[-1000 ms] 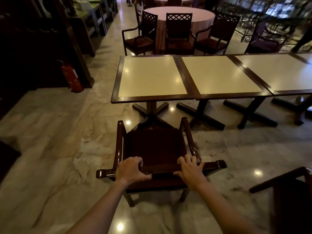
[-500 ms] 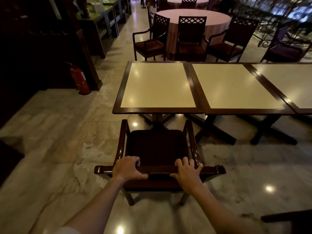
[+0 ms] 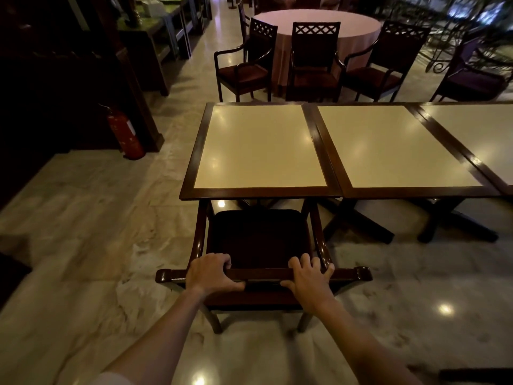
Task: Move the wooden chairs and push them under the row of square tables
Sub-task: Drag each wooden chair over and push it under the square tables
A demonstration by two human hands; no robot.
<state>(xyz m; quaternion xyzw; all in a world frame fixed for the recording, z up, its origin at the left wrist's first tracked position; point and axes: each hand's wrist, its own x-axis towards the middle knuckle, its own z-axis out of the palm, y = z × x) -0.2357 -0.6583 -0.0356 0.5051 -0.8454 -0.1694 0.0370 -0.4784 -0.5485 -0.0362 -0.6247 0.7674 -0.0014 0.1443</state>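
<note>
Two bare hands are gripping the top rail of one wooden armchair (image 3: 258,240): the left hand (image 3: 211,272) is curling over the rail with its thumb underneath, and the right hand (image 3: 309,276) is lying on the rail with its fingers (image 3: 304,263) spread over the front edge and its thumb below, so each grip is clamped on that rail. The chair is standing on the marble floor (image 3: 83,245), facing the leftmost square table (image 3: 261,147), and the front ends of its two armrests are just passing under the table's near edge, while the seat is showing in front of it. The chair's front legs are hiding beneath the table; only two rear legs are showing.

Three square tables are standing edge to edge in a row; the middle table (image 3: 388,147) is showing whole, and the third table (image 3: 477,129) is being cut off by the right border. Their cross-shaped bases are partly hiding in shadow. Beyond the row, four more armchairs are sitting around a round table (image 3: 316,23) with a pale cloth, the rightmost one being dim and hard to make out. A red fire extinguisher (image 3: 125,134) is standing on the floor by a dark cabinet to the left. At the bottom right a dark shape is being cut off, too little to identify.
</note>
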